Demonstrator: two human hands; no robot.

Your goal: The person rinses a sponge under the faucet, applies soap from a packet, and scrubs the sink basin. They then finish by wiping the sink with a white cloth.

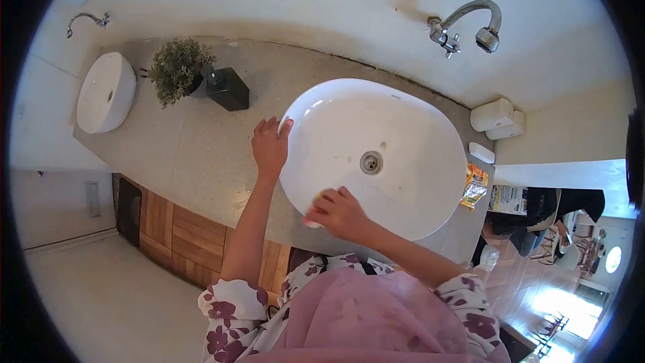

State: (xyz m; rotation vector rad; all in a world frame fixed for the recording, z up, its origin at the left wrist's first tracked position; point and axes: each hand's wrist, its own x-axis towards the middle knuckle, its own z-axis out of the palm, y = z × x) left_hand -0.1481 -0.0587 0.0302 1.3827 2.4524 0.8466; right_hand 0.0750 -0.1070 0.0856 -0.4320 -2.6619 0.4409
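A white oval washbasin (pixel 430 205) sits on the grey counter, its metal drain (pixel 371 163) near the middle and a few brownish marks beside it. My left hand (pixel 270 151) holds the basin's left rim, thumb on the inner side and fingers outside. Over the near left part of the basin is my right hand (pixel 339 215), its fingers closed round a small yellowish sponge (pixel 313 222). Most of the sponge is hidden by the fingers, and it is slightly blurred.
On the counter (pixel 195 141) stand a dark soap dispenser (pixel 230 90) and a potted plant (pixel 176 70). A curved tap (pixel 474 17) juts from the wall. An orange-yellow packet (pixel 474 185) lies by the right rim, near white containers (pixel 494 115). Another basin (pixel 107 94) is far left.
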